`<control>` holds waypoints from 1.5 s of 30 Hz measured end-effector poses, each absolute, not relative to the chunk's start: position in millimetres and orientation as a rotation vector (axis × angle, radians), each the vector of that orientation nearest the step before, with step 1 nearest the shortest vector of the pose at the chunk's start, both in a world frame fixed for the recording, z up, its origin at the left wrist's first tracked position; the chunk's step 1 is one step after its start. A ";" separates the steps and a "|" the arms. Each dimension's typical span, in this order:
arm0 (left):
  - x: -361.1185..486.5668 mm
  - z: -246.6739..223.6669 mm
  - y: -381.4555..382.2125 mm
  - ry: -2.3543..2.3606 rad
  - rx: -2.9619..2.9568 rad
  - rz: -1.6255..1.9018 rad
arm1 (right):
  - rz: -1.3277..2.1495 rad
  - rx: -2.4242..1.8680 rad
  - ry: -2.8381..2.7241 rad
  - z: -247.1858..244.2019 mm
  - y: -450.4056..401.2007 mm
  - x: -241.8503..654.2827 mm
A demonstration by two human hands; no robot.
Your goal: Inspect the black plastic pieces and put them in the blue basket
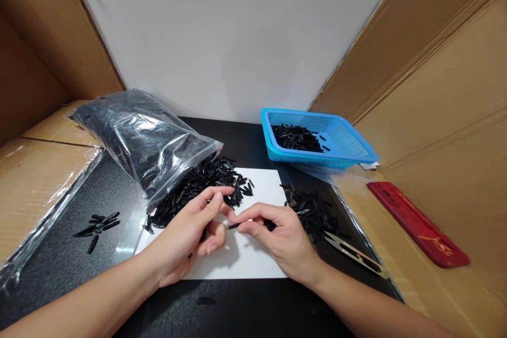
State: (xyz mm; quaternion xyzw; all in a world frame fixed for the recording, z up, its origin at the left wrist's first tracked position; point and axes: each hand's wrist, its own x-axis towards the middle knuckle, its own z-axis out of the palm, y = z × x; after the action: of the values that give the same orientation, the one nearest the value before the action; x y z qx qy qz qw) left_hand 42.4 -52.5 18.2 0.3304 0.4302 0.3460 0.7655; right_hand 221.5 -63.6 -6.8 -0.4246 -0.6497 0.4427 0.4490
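Note:
Above a white sheet (253, 259) my two hands nearly meet. My right hand (283, 237) is closed, its thumb and index finger pinching a small, slim black piece (233, 226); more black shows inside its curled fingers. My left hand (202, 222) has its fingers curled in, with thumb and fingers close together. Something dark shows within its palm, too hidden to name. Just beyond my left hand lies a heap of slim black pieces (209, 174), partly on the sheet. Another pile of dark pieces (311, 208) spreads to the right of the sheet.
A clear plastic bag (138, 127) full of dark pieces lies at back left. At back right stands a blue basket (320, 158) with black pieces inside. Thread snips (356, 256) and a red case (420, 224) lie right. Several loose pieces (97, 227) sit left. Cardboard walls flank both sides.

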 end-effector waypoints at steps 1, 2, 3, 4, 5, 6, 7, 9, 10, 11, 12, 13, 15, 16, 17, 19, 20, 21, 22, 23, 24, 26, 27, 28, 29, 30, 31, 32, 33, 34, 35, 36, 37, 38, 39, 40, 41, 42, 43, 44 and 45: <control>41.6 17.8 -50.6 0.970 0.702 0.748 | 1.037 -1.035 -1.600 -6.9 -63.2 221.9; 40.8 17.4 -49.1 0.997 0.684 0.736 | 0.971 -1.015 -1.599 -6.9 -63.0 222.4; 39.8 17.3 -48.1 1.013 0.667 0.717 | 0.899 -0.993 -1.602 -6.8 -62.9 223.0; 38.9 17.4 -47.6 1.021 0.653 0.696 | 0.831 -0.972 -1.606 -6.6 -63.1 223.5; 37.9 17.8 -47.5 1.023 0.644 0.678 | 0.775 -0.951 -1.612 -6.4 -63.4 224.0; 37.2 18.5 -47.8 1.021 0.639 0.667 | 0.735 -0.933 -1.617 -6.1 -63.8 224.5; 36.6 19.5 -48.2 1.020 0.635 0.669 | 0.713 -0.920 -1.620 -5.8 -64.2 224.8; 36.3 21.8 -48.8 1.036 0.621 0.703 | 0.712 -0.920 -1.613 -5.2 -64.6 225.4; 36.4 22.9 -49.0 1.049 0.607 0.725 | 0.723 -0.932 -1.601 -4.9 -64.6 225.5; 36.7 23.9 -49.0 1.058 0.588 0.738 | 0.734 -0.948 -1.586 -4.5 -64.5 225.7; 37.0 24.7 -49.1 1.061 0.566 0.739 | 0.742 -0.963 -1.573 -4.2 -64.2 225.8; 37.3 25.1 -49.2 1.057 0.543 0.725 | 0.746 -0.975 -1.562 -4.0 -63.9 225.9; 37.4 25.1 -49.8 1.025 0.507 0.689 | 0.744 -0.984 -1.551 -3.9 -63.2 226.0; 37.3 24.7 -50.2 1.006 0.499 0.673 | 0.738 -0.983 -1.548 -4.1 -63.0 226.0; 37.0 24.1 -50.6 0.988 0.499 0.662 | 0.732 -0.981 -1.546 -4.3 -62.9 226.0; 36.5 22.9 -51.6 0.954 0.516 0.648 | 0.720 -0.974 -1.544 -5.0 -62.9 226.2; 36.4 22.5 -52.0 0.940 0.527 0.635 | 0.715 -0.970 -1.544 -5.3 -62.9 226.3; 36.5 22.4 -52.5 0.930 0.535 0.619 | 0.712 -0.965 -1.546 -5.5 -63.0 226.5; 36.8 22.4 -53.0 0.923 0.543 0.608 | 0.708 -0.960 -1.548 -5.5 -63.2 226.6; 37.4 22.7 -53.5 0.920 0.553 0.598 | 0.704 -0.957 -1.551 -5.5 -63.3 226.7; 38.1 23.2 -54.0 0.920 0.565 0.591 | 0.698 -0.955 -1.555 -5.3 -63.5 226.8; 39.7 24.6 -55.1 0.920 0.613 0.577 | 0.685 -0.950 -1.569 -4.8 -63.9 226.7; 40.3 25.3 -55.8 0.915 0.646 0.563 | 0.675 -0.947 -1.577 -4.5 -64.0 226.5; 40.9 26.0 -56.5 0.907 0.681 0.545 | 0.663 -0.944 -1.588 -4.1 -64.2 226.3; 41.2 26.7 -57.3 0.897 0.716 0.525 | 0.650 -0.942 -1.601 -3.7 -64.4 226.1; 41.4 27.2 -58.2 0.888 0.745 0.507 | 0.637 -0.941 -1.615 -3.3 -64.6 225.9; 41.4 27.7 -59.0 0.879 0.768 0.490 | 0.624 -0.939 -1.631 -2.9 -64.8 225.7; 41.2 28.0 -59.7 0.869 0.787 0.480 | 0.613 -0.935 -1.648 -2.6 -65.1 225.5; 41.1 28.1 -60.2 0.860 0.804 0.473 | 0.605 -0.931 -1.665 -2.4 -65.4 225.3; 40.9 28.1 -60.5 0.850 0.818 0.470 | 0.598 -0.925 -1.680 -2.4 -65.8 225.1; 40.8 27.8 -60.5 0.841 0.828 0.471 | 0.592 -0.920 -1.693 -2.6 -66.1 224.9; 40.8 27.4 -60.4 0.833 0.835 0.474 | 0.586 -0.917 -1.701 -2.9 -66.4 224.7; 40.8 26.9 -60.2 0.827 0.841 0.479 | 0.582 -0.918 -1.703 -3.2 -66.5 224.6; 40.8 26.2 -60.0 0.825 0.841 0.485 | 0.580 -0.920 -1.699 -3.7 -66.6 224.5; 40.8 25.4 -59.8 0.824 0.841 0.490 | 0.584 -0.925 -1.690 -4.1 -66.5 224.5; 40.8 24.6 -59.7 0.819 0.842 0.500 | 0.594 -0.930 -1.679 -4.5 -66.3 224.6; 40.7 23.8 -59.8 0.810 0.851 0.506 | 0.608 -0.935 -1.668 -4.8 -66.0 224.7; 40.5 22.9 -59.8 0.802 0.865 0.514 | 0.628 -0.939 -1.660 -5.0 -65.6 224.9; 40.3 22.1 -59.9 0.796 0.885 0.523 | 0.650 -0.943 -1.656 -5.0 -65.2 225.1; 40.0 21.4 -59.8 0.792 0.912 0.530 | 0.673 -0.946 -1.657 -5.0 -64.9 225.2; 39.7 20.7 -59.7 0.790 0.943 0.539 | 0.695 -0.948 -1.659 -4.8 -64.7 225.3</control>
State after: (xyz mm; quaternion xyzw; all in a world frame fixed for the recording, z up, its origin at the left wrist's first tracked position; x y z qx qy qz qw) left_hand 39.7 -59.7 20.7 0.4368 0.3660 0.2496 0.7829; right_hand 225.3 -64.7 -4.8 -0.3965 -0.6937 0.2907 0.5264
